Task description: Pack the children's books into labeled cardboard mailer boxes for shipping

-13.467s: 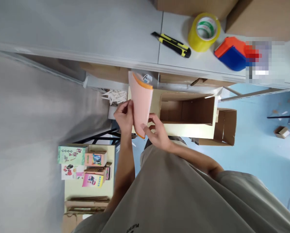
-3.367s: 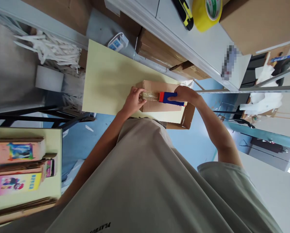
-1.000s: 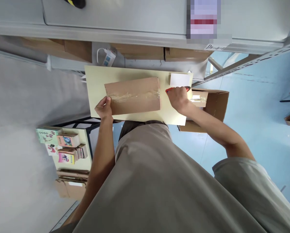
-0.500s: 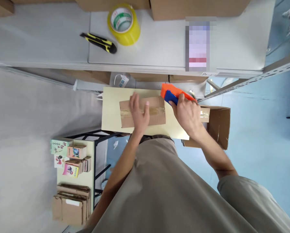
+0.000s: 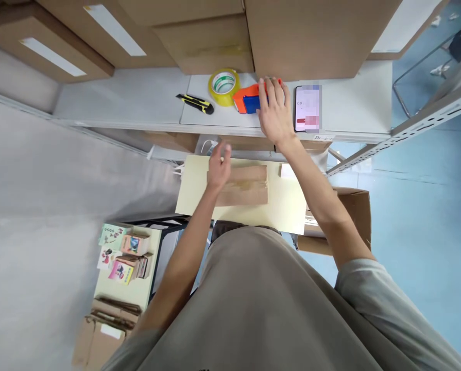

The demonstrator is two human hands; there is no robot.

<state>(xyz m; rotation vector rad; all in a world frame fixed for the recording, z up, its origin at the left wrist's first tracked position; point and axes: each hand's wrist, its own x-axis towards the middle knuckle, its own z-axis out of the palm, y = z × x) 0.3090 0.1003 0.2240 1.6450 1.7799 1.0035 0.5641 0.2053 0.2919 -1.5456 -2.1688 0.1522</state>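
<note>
My right hand is closed over an orange and blue tape dispenser, which is on the grey shelf. Part of the dispenser is hidden under the fingers. A roll of yellow-edged clear tape stands right beside its left end, and a black and yellow box cutter lies further left. Nothing is in my left hand; its fingers are apart, over the left end of a small cardboard box. Tape runs along the middle of that box, which lies flat on a pale yellow table.
A phone lies on the shelf just right of my right hand. Large cartons line the shelf's back. An open carton stands right of the table. Books and flattened cardboard occupy a side table at lower left.
My right hand has carried the tape dispenser from above the table up and forward to the shelf. My left hand has moved toward the box's left end. The view has shifted, showing more shelf.
</note>
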